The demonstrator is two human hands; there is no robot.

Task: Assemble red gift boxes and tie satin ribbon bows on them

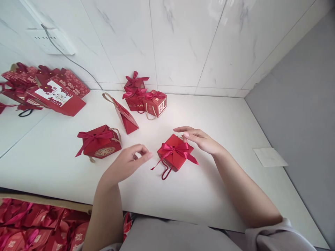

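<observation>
A red gift box (174,151) with a pink-red ribbon bow on top and a dark red cord handle sits on the white tabletop between my hands. My right hand (200,138) hovers at the box's far right corner, fingers stretched out and apart, with nothing held; whether a fingertip touches the box I cannot tell. To the left of the box, my left hand (128,162) is in the air, its fingers loosely curved and a gap between thumb and index finger. It holds nothing. Nearest to it on the left is a larger red gift box (101,141) with a ribbon bow and beige rope handles.
A triangular red box (127,116) with a loop stands behind. Three small bowed boxes (155,103) cluster by the tiled wall. Several red boxes (56,92) lie far left under a grey cable (70,55). A carton (47,200) of bowed boxes is lower left; white paper (269,157) lies right.
</observation>
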